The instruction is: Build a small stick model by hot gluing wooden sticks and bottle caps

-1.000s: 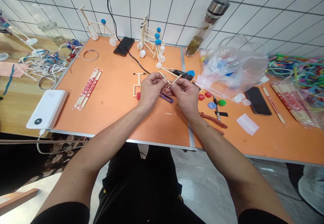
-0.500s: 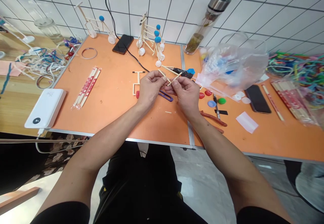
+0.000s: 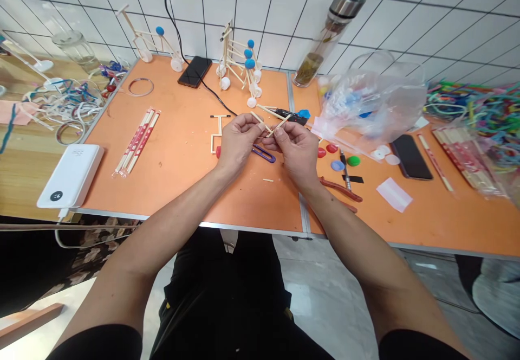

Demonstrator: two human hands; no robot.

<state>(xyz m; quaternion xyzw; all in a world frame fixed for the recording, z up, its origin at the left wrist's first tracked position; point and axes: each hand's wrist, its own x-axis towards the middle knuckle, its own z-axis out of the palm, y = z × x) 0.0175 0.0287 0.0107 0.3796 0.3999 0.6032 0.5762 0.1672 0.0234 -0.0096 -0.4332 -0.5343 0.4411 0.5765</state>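
Observation:
My left hand (image 3: 240, 139) pinches a thin wooden stick (image 3: 257, 119) between thumb and fingers. A second wooden stick (image 3: 283, 122) is pinched in my right hand (image 3: 298, 148). The two sticks meet at their lower ends in a V between my fingertips; whether they are joined there I cannot tell. Below my hands lie a purple-handled tool (image 3: 264, 154) and a short stick offcut (image 3: 267, 180). Left of my left hand rests a small stick frame (image 3: 212, 144) with a T-shaped top, and a red piece (image 3: 218, 152) is partly hidden behind that hand.
Stick models with blue balls (image 3: 239, 59) stand at the back, near a phone (image 3: 195, 71) and a tea bottle (image 3: 320, 51). Wrapped chopsticks (image 3: 138, 142) and a white power bank (image 3: 71, 175) lie left. Red-handled pliers (image 3: 341, 189), plastic bags (image 3: 374, 100) and a second phone (image 3: 411, 156) lie right.
The view has shifted slightly. Both hands keep their hold on the sticks, and the sticks' lower ends appear to sit closer together.

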